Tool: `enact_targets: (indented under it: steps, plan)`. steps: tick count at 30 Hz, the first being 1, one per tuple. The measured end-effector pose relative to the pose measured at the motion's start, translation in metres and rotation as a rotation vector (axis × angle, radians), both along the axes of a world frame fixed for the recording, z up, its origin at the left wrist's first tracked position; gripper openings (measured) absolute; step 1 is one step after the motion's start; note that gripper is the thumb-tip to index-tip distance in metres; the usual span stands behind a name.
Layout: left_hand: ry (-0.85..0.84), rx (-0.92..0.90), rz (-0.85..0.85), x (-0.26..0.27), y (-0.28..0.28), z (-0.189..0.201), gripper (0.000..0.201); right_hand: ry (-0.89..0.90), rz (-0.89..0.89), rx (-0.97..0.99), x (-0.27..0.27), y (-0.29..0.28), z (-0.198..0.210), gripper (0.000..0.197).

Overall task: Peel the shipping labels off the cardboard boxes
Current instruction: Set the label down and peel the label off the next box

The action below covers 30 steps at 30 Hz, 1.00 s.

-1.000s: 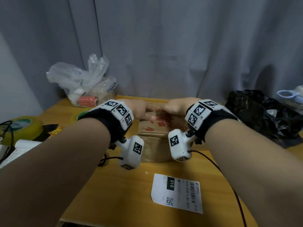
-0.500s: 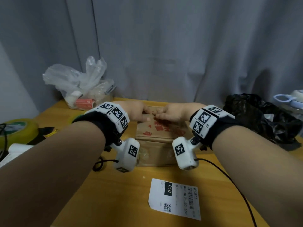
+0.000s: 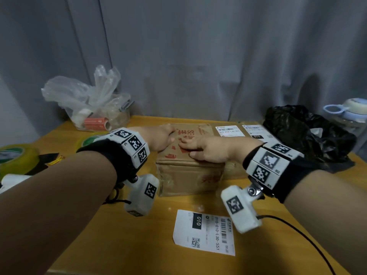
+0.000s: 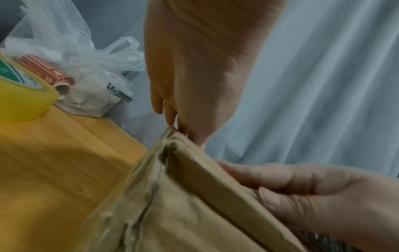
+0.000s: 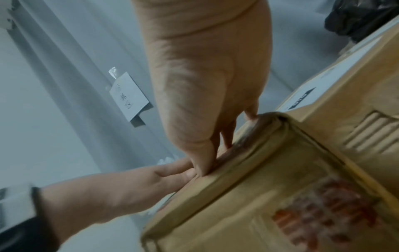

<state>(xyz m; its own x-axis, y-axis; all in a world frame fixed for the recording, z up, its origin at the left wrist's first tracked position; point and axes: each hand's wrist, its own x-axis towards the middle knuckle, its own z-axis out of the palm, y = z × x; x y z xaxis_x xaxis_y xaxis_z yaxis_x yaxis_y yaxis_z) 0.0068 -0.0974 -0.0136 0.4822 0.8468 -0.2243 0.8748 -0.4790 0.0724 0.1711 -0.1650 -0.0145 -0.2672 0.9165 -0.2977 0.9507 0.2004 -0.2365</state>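
On the yellow wooden tabletop (image 3: 127,231) one loose shipping label (image 3: 204,233) already lies flat and face up, near the front edge and apart from every box, so at least one label counts as peeled. Just behind it stands the near cardboard box (image 3: 188,175), brown with red printing on its top and front; no white label shows on the faces visible in the head view, though its far and side faces are hidden. Both hands are on this box. The left hand (image 3: 158,138) rests over the top left part, its fingers (image 4: 166,109) straight and together, reaching down to the far corner of the box. The right hand (image 3: 206,150) lies flat across the top, fingers (image 5: 202,153) extended and close together, tips pressing on the cardboard beside the left hand's; neither hand pinches anything that can be made out.

Behind and to the right sits a second box (image 3: 230,167), lower and partly hidden, which bears two white labels: the nearer label (image 3: 230,130) and the farther label (image 3: 256,131), both apparently fully stuck down. Judging from this, the task is partly done: one label off, at least two left, and the near box probably being shifted or checked before those are tackled.
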Motion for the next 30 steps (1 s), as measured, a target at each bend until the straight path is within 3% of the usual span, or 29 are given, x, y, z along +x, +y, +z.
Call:
enact_targets:
  steps: [5, 9, 13, 19, 25, 30]
  plan:
    - [0.123, -0.034, -0.011, 0.002, -0.006, -0.002, 0.075, -0.116, -0.184, 0.032, 0.002, 0.014, -0.007, 0.053]
    - [0.138, -0.051, 0.012, 0.002, -0.009, -0.002, 0.091, -0.252, -0.346, 0.023, -0.002, 0.028, 0.001, 0.069]
    - [0.055, -0.032, 0.044, 0.004, -0.01, -0.006, 0.086, -0.012, -0.389, 0.015, -0.009, 0.025, -0.007, 0.065]
    - [-0.023, 0.042, 0.069, 0.008, -0.005, -0.007, 0.069, 0.083, -0.322, -0.027, 0.006, 0.01, -0.002, 0.08]
    - [-0.04, 0.027, 0.029, 0.004, -0.005, -0.007, 0.068, 0.172, -0.472, 0.274, -0.008, 0.023, -0.02, 0.043]
    - [0.087, -0.064, -0.018, 0.007, -0.016, 0.004, 0.101, 0.21, -0.514, 0.287, -0.004, 0.027, -0.018, 0.028]
